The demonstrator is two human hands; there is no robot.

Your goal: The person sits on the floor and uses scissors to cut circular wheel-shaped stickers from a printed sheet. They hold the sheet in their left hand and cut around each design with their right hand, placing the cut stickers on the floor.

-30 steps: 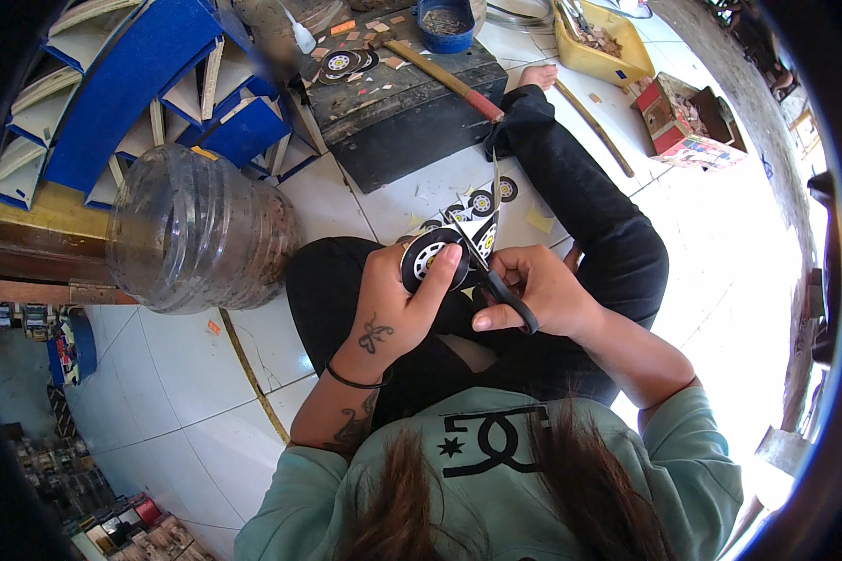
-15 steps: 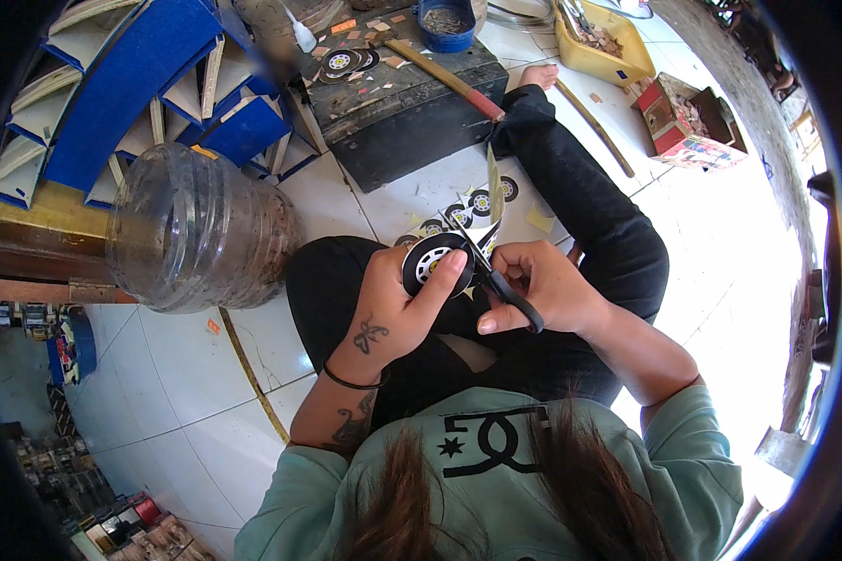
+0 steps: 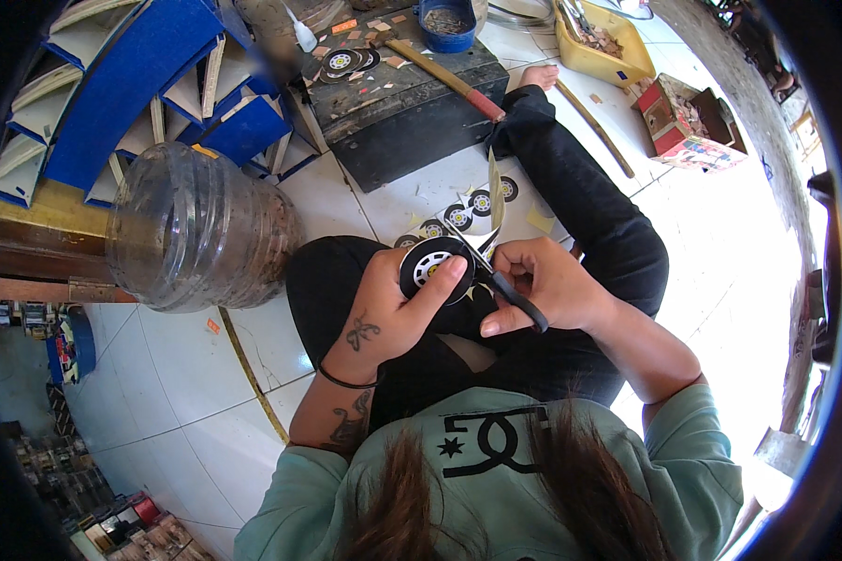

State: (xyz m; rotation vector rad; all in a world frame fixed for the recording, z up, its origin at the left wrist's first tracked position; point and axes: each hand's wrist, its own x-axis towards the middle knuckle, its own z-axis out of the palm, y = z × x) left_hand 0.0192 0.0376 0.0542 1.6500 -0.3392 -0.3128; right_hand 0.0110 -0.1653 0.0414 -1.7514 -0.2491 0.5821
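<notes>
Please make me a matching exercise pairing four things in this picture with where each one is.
Things:
1. round black paper wheel cutout
2. black-handled scissors
3. large clear plastic jar
4. wooden-handled hammer

Places:
A. on the dark box
B. in the right hand
C. on its side on the tiled floor
D. in the left hand

Pairs: 1-D, 2-B, 3-C, 4-A

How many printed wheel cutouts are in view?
About 7: one in the left hand (wheel cutout), four on the floor sheet past the scissors, two on the black box. Others may be hidden.
</notes>
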